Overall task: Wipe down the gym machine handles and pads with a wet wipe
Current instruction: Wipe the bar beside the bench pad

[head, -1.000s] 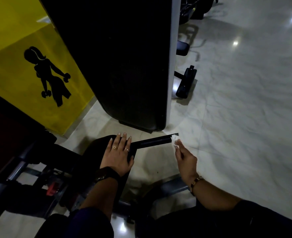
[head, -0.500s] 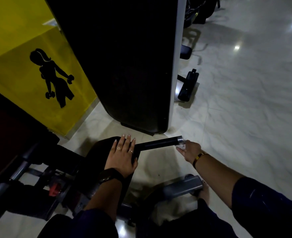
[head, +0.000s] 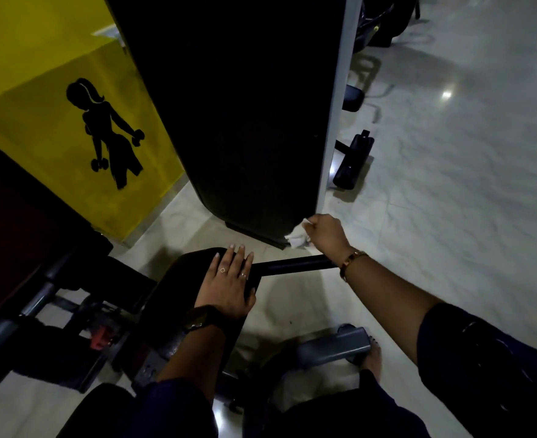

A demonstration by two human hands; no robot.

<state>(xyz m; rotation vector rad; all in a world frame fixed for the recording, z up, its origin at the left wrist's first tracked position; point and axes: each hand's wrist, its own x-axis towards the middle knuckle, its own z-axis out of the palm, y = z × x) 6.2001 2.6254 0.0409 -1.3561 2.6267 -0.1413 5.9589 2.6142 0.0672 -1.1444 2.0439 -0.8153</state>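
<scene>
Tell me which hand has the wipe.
The right hand, wearing the bracelet, holds the white wipe; the left hand lies flat on the black pad.

a yellow wall [head: 39,74] fills 10 o'clock, bearing a black silhouette [head: 106,131] of a figure holding dumbbells. a pale marbled floor [head: 466,216] spreads from 1 to 4 o'clock, with light glints [head: 446,94] at 2 o'clock.

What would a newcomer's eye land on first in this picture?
Probably the yellow wall at upper left, with its black silhouette of a figure holding dumbbells. Next, the white wet wipe bunched in the right hand at centre, by the lower corner of the tall black panel. Below it, the left hand lies flat on a black pad.
</scene>
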